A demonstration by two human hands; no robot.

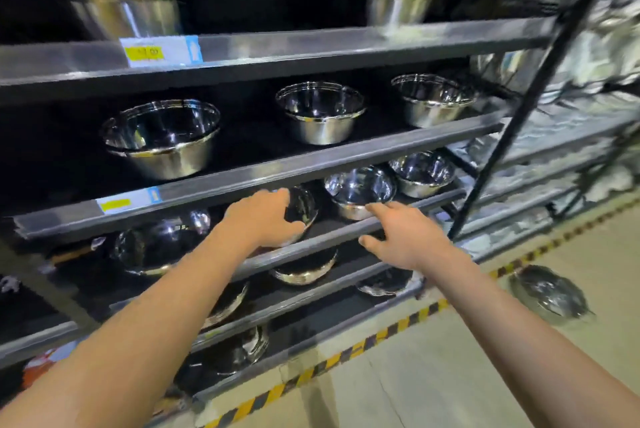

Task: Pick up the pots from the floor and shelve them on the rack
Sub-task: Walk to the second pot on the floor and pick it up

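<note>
**Setting a pot on the third shelf**

My left hand is wrapped over the near rim of a steel pot, fingers curled on its edge, as it sits on the third shelf of the rack. I judge this to be the placing step: the pot looks seated on the shelf board, tucked just under the shelf above, and I am nudging it into line with its neighbours.

My right hand hovers just beside it over the shelf's front lip, fingers spread and loose, gripping nothing. Close behind its fingertips stands another pot, and one more sits further right on the same shelf.

One pot is left on the floor to my right, beyond the yellow-and-black tape, lying well apart from the rack; blur hides which way up it lies.

Next I should let go with my left hand without dragging the pot forward, then turn right, stoop and take that floor pot by its rim. The shelves are crowded and the gaps low, so it needs to go in level, into a free spot.
</note>
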